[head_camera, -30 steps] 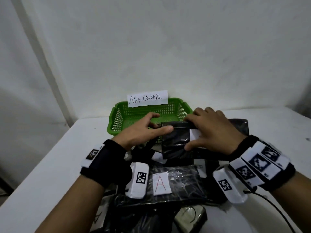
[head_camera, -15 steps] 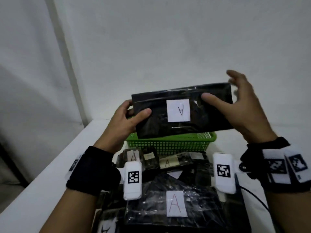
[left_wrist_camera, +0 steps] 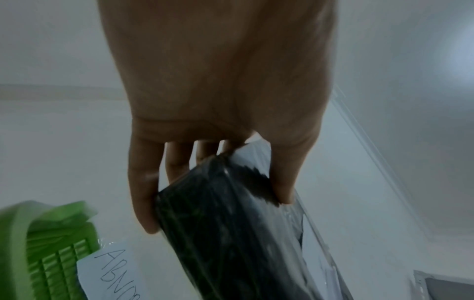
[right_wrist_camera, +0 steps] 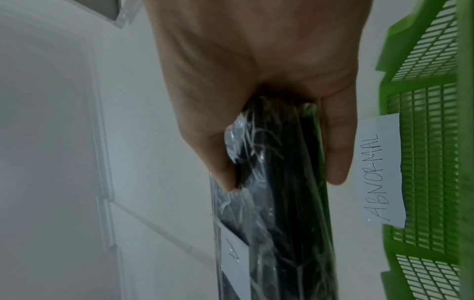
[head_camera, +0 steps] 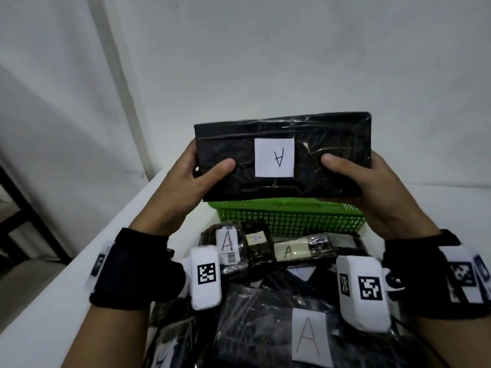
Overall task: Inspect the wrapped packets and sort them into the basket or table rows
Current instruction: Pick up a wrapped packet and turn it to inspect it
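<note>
**Black wrapped packet held up in both hands above the green basket**

Black and wrapped in crinkled clear film, the packet [head_camera: 281,155] is raised off the table, its broad face turned to the head camera, long side level. A white label [head_camera: 274,157] at the middle of that face bears a letter A, seen upside down. The left hand [head_camera: 186,181] grasps the packet's left end, thumb across the front and fingers [left_wrist_camera: 177,164] behind; the right hand [head_camera: 372,189] grasps the right end the same way, thumb on the front. The wrist views show each thumb and the fingers pinching the film-covered edge.

Just below and behind the packet stands the green mesh basket [head_camera: 292,216], with a paper sign [right_wrist_camera: 382,170] reading ABNORMAL fixed to its wall. Nearer the person, on the white table [head_camera: 111,235], lies a heap of other wrapped packets [head_camera: 265,328], several with A labels facing up. Both wrists wear black bands with white marker blocks.
</note>
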{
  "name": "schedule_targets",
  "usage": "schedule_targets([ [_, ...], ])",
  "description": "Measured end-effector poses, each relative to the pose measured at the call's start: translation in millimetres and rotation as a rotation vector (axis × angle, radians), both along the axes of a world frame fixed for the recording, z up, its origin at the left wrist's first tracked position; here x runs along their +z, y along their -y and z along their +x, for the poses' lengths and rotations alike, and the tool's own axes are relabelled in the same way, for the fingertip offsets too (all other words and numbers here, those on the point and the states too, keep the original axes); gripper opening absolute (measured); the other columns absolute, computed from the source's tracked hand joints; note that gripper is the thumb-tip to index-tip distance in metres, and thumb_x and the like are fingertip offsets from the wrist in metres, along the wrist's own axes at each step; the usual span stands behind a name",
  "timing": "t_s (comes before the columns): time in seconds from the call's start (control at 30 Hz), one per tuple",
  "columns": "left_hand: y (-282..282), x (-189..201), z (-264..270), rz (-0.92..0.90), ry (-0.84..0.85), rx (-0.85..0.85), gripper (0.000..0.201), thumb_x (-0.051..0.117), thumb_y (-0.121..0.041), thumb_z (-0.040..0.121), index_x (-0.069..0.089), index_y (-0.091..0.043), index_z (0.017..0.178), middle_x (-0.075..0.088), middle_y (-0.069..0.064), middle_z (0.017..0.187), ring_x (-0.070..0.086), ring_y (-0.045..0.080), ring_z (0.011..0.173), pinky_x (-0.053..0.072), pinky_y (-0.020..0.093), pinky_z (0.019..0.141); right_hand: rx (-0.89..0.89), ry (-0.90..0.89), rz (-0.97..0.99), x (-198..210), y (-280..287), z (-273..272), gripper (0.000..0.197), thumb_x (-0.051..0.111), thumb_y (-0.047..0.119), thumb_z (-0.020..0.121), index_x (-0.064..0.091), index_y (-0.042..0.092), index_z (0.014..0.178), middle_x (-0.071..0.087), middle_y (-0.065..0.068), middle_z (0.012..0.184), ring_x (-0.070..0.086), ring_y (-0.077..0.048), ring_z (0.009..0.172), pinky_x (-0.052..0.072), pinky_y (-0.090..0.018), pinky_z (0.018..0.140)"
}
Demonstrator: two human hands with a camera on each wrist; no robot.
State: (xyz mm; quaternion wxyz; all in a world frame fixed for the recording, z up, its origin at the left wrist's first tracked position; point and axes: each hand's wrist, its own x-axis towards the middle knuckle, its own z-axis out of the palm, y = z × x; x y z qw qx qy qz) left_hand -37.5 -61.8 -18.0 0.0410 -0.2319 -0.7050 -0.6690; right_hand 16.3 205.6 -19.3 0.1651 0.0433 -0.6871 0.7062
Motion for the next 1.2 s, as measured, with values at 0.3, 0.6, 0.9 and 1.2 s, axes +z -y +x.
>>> schedule_targets([
  [0.3,1.5,-7.4,-6.4,0.010,-0.007,-0.028,0.060,0.073,-0.031,0.078,0.053,-0.021,0.134,0.069,-0.005,0.117,0.064,0.013,0.114,0.056,0.028,0.086,-0.089,0.025,0.079,-3.0,0.0,7.7,0.067,0.078,0.030,0.063,0.066,0.008,0.125,0.078,-0.005,0.107,0.075,-0.023,0.098,0.060,-0.026,0.072],
  [0.6,-4.3,-11.6,-7.2,-0.022,0.015,-0.003,0.048,0.068,-0.020,0.091,0.049,-0.027,0.135,0.067,-0.010,0.121,0.064,0.008,0.115,0.055,0.037,0.094,-0.178,-0.059,0.171,3.4,-0.9,5.4,0.076,0.091,0.041,0.063,0.062,0.015,0.128,0.075,-0.002,0.117,0.073,-0.018,0.106,0.057,-0.039,0.090],
  [0.9,-13.0,-13.1,-7.7,0.021,-0.136,0.157,0.042,0.075,-0.030,0.086,0.054,-0.028,0.124,0.069,-0.011,0.115,0.065,0.003,0.109,0.054,0.028,0.092,-0.227,-0.173,0.193,1.0,6.9,3.0,0.061,0.083,0.041,0.068,0.065,0.019,0.122,0.076,0.005,0.110,0.073,-0.009,0.101,0.059,-0.033,0.087],
  [1.2,-11.6,-11.9,0.9,-0.098,0.002,0.082,0.044,0.062,-0.046,0.093,0.051,-0.037,0.135,0.063,-0.017,0.124,0.064,0.011,0.115,0.061,0.032,0.072,-0.399,-0.118,0.476,3.5,-2.0,19.6,0.064,0.089,0.043,0.069,0.063,0.035,0.128,0.069,0.022,0.109,0.062,0.011,0.099,0.049,-0.014,0.080],
])
